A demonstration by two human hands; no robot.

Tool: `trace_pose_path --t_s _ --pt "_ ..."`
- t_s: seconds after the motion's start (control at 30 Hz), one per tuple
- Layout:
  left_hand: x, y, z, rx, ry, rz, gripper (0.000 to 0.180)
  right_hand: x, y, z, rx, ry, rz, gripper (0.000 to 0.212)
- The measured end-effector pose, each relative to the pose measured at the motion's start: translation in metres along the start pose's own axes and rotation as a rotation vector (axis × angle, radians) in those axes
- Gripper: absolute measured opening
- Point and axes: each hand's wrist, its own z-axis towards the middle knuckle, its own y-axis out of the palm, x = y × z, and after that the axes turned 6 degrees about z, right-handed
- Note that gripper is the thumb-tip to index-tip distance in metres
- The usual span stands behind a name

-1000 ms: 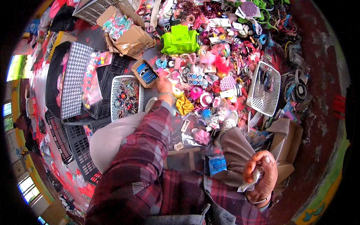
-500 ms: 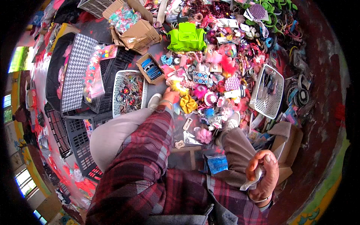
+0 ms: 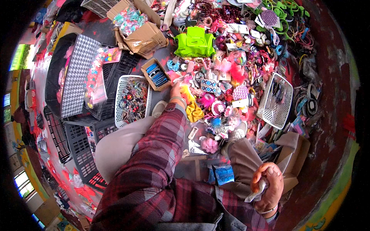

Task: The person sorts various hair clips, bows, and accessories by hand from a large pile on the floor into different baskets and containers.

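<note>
My left hand [image 3: 176, 91] reaches forward to the near left edge of a pile of hair accessories. Its fingers are partly hidden among pink pieces, so I cannot make out whether they grip anything. Just right of it are a fluffy yellow hair piece [image 3: 187, 93] and a mustard scrunchie [image 3: 194, 112]. A small cardboard box of blue strips [image 3: 157, 74] stands beyond the hand to the left. At the lower right, my right hand [image 3: 273, 185] is curled palm up around a crumpled white wipe [image 3: 259, 191]. A bright green wipes pack [image 3: 194, 43] lies at the back of the pile.
White plastic baskets stand on both sides, one left [image 3: 120, 102] and one right [image 3: 279, 121]. Black crates [image 3: 79, 144] and a houndstooth box [image 3: 77, 77] are farther left. An open carton [image 3: 144, 40] sits behind. A blue packet [image 3: 224, 174] lies between my legs.
My left hand has moved slightly forward and right, from the yellow hair piece to the pink pieces beside the small box. The right hand still holds the wipe. The view has shifted a little.
</note>
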Motion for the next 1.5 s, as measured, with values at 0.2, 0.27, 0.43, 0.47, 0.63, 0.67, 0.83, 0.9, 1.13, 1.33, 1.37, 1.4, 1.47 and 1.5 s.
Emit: trace_pose_path --t_s 0.2,0.27,0.43,0.47,0.63,0.67,0.83,0.9,1.13,1.33,1.37,1.4,1.47,1.5 --pt "-0.002 0.003 0.016 -0.141 0.154 0.154 0.022 0.001 -0.002 0.004 -0.009 0.027 -0.074 0.024" --pt "-0.004 0.004 0.023 -0.088 0.139 0.159 0.021 0.001 -0.003 0.002 -0.024 0.039 -0.059 0.025" --pt "-0.02 0.008 0.044 0.207 0.113 0.057 0.035 -0.001 -0.003 0.005 -0.047 0.058 -0.063 0.026" --pt "-0.017 0.021 0.027 0.319 0.124 0.165 0.035 0.0 -0.004 0.005 -0.042 0.06 -0.061 0.026" --pt "-0.012 0.006 0.056 -0.033 0.1 0.269 0.024 0.0 -0.006 0.003 -0.045 0.063 -0.061 0.026" --pt "-0.007 0.006 0.057 -0.127 0.118 0.315 0.022 -0.001 -0.005 0.004 -0.052 0.074 -0.054 0.026" --pt "-0.013 0.043 0.029 0.152 0.256 -0.056 0.02 -0.001 -0.008 0.006 -0.041 0.086 -0.056 0.027" --pt "-0.004 0.056 -0.001 0.173 0.225 -0.246 0.021 0.0 -0.011 0.003 -0.018 0.083 -0.054 0.027" --pt "0.005 0.027 0.035 0.075 0.032 -0.067 0.016 -0.001 -0.014 0.004 -0.033 0.095 -0.07 0.023" --pt "0.011 0.068 0.003 0.164 0.095 0.048 0.021 0.0 -0.018 0.001 -0.016 0.087 -0.059 0.023" --pt "0.01 0.065 0.007 0.124 0.112 0.015 0.021 0.0 -0.019 0.001 -0.014 0.087 -0.064 0.023" --pt "0.009 0.062 0.012 0.084 0.129 -0.017 0.022 0.0 -0.019 0.002 -0.011 0.087 -0.069 0.023" --pt "0.012 0.063 0.003 0.018 0.144 0.011 0.022 0.001 -0.019 0.001 0.002 0.079 -0.089 0.023" --pt "0.011 0.059 0.01 -0.002 0.112 0.003 0.022 0.001 -0.02 0.001 0.01 0.075 -0.098 0.023"
